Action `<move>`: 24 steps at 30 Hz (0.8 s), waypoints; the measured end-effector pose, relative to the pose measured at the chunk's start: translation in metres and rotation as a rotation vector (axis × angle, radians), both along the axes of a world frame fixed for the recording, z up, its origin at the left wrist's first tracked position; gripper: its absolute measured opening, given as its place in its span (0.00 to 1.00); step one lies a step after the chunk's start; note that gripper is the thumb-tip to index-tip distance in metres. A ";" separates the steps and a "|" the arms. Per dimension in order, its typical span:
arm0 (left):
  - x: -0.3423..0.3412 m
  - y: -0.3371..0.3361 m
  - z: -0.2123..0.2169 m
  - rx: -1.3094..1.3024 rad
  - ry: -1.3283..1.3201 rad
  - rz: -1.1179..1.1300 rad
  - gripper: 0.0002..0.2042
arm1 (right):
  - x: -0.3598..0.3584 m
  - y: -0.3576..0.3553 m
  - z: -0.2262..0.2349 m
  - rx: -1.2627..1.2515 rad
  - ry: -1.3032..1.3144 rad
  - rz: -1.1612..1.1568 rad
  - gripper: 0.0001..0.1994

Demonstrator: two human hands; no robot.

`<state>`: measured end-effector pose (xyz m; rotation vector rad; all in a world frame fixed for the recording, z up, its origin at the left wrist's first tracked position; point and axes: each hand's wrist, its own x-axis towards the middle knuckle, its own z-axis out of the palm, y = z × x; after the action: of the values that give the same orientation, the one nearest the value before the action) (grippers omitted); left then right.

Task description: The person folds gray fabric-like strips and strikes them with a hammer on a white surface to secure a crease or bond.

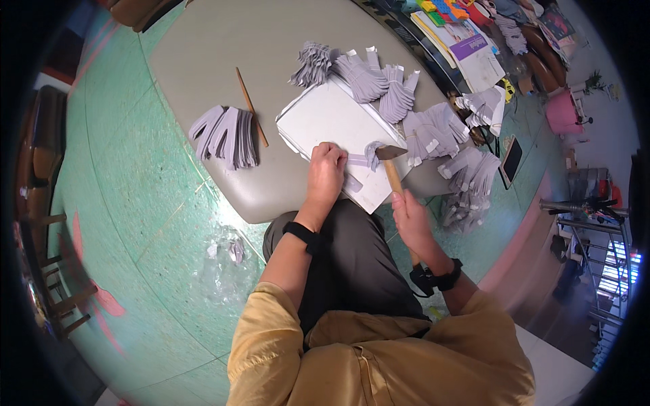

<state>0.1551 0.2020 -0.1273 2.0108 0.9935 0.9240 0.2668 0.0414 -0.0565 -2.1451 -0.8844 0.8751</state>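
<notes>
Several bundles (pixel 362 78) lay from 11 to 4 o'clock around the board (pixel 332 118), probably finished; a stack (pixel 227 135) sat at 9 o'clock, whether done or waiting I could not tell; one strip (pixel 357 161), toward 5 o'clock on the board, seemed in work; the left hand (pixel 327 161), fingers bent, pinched its 9 o'clock end; the right hand (pixel 411 218) was wrapped round the hammer (pixel 394 178), its head by the strip's other end, contact unclear.
</notes>
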 end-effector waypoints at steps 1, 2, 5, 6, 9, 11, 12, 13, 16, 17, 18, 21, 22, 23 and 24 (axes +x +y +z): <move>0.001 -0.001 0.000 0.007 -0.014 0.000 0.02 | 0.002 -0.001 -0.018 0.014 -0.139 0.060 0.16; 0.000 0.000 -0.002 0.003 -0.017 0.004 0.02 | 0.002 0.002 -0.024 0.028 -0.278 0.124 0.16; -0.004 0.002 -0.005 0.024 0.003 0.014 0.02 | 0.006 0.010 -0.017 0.024 -0.156 0.112 0.17; -0.004 0.002 -0.005 0.014 -0.015 0.002 0.02 | 0.003 0.011 -0.011 0.022 -0.157 0.122 0.17; -0.005 0.000 -0.006 -0.003 -0.022 0.001 0.02 | -0.008 0.011 -0.005 0.014 -0.078 -0.009 0.17; -0.001 0.000 -0.006 0.004 -0.029 -0.001 0.02 | -0.003 0.015 -0.018 0.052 -0.317 0.204 0.16; -0.001 -0.001 -0.005 0.005 -0.034 -0.014 0.02 | 0.002 0.012 -0.019 0.050 -0.323 0.203 0.16; -0.004 0.000 -0.008 0.007 -0.028 -0.009 0.02 | 0.000 0.021 -0.008 0.010 -0.251 0.159 0.16; -0.006 0.001 -0.008 0.021 -0.059 -0.011 0.03 | -0.013 0.021 0.006 0.006 -0.173 0.086 0.17; -0.007 0.000 -0.009 0.019 -0.058 -0.009 0.03 | -0.015 0.020 0.008 0.055 -0.173 0.061 0.18; -0.008 0.000 -0.009 0.018 -0.045 -0.001 0.03 | -0.013 0.017 -0.005 0.054 -0.171 0.063 0.18; 0.001 0.001 -0.004 0.030 -0.066 -0.015 0.03 | 0.004 0.009 -0.039 0.043 -0.314 0.223 0.16; -0.002 0.000 -0.006 0.029 -0.068 -0.011 0.04 | 0.004 0.008 -0.035 0.041 -0.306 0.236 0.16; -0.005 0.000 -0.009 0.027 -0.064 -0.004 0.04 | 0.007 0.008 -0.025 -0.030 -0.023 0.200 0.15; -0.007 0.001 -0.011 0.022 -0.064 -0.005 0.04 | 0.012 0.006 -0.019 -0.102 0.259 0.160 0.14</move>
<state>0.1480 0.2026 -0.1386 1.9887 0.9469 0.9945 0.2783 0.0474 -0.0759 -2.0064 -0.9022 1.2706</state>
